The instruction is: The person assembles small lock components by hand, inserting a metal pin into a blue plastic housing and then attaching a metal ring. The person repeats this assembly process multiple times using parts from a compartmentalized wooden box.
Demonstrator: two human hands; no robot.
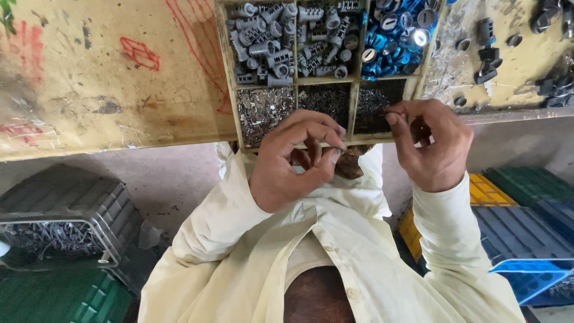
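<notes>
Left hand (pixel 293 158) is curled narrow round a small dark part (pixel 347 164), w/ right hand (pixel 433 143) at 3 o'clock pinching a tiny metal bit (pixel 391 109), both just below the divided tray (pixel 355 84) of metal pieces at 12 o'clock.

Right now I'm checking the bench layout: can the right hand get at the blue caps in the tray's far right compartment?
Probably yes. The right hand hovers at the tray's near edge, just below the blue caps. The compartment is open-topped and nothing lies between, though its fingers already seem to pinch something small.
</notes>
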